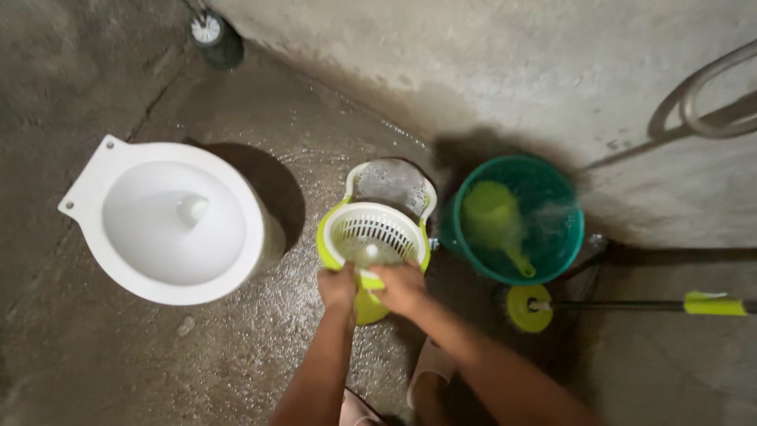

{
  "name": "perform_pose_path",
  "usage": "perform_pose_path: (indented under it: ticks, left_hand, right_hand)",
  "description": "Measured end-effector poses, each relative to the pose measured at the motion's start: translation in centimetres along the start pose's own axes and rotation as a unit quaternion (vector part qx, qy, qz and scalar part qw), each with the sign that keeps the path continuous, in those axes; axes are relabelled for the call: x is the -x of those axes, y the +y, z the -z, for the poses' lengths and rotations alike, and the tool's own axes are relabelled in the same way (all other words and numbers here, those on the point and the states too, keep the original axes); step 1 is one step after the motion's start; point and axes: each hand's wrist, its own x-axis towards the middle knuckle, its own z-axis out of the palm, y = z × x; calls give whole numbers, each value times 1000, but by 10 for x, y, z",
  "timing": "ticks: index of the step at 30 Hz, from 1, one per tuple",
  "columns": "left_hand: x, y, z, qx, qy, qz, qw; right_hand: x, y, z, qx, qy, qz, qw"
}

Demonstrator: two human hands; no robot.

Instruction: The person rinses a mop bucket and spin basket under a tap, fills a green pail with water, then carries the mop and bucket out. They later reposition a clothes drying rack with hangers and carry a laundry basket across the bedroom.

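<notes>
Lime-green spin-mop bucket [377,237] (white strainer basket [374,234] inside): left hand [338,286] and right hand [400,287] both clasp its near rim.

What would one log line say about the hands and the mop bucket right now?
left hand: on spin mop bucket rim | right hand: same rim | beside: teal bucket, toilet, mop
</notes>
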Motion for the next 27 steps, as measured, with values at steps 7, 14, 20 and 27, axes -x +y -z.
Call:
perform_pose_path:
  ticks: [7, 14, 20, 27]
  left_hand:
    - [-24, 76, -66, 131, -84, 1, 988]
    - [-14, 102, -96, 86, -112, -121, 983]
    - [49, 137, -113, -1, -192, -199, 961]
    - [127, 157, -134, -70, -267, -388, 879]
  right_hand:
    - [-63, 47, 48, -134, 25, -47, 990]
    - [-86, 77, 18, -499, 90, 64, 860]
    - [-71, 74, 20, -689, 136, -79, 708]
    - [-32, 83, 44, -856, 130, -3, 501]
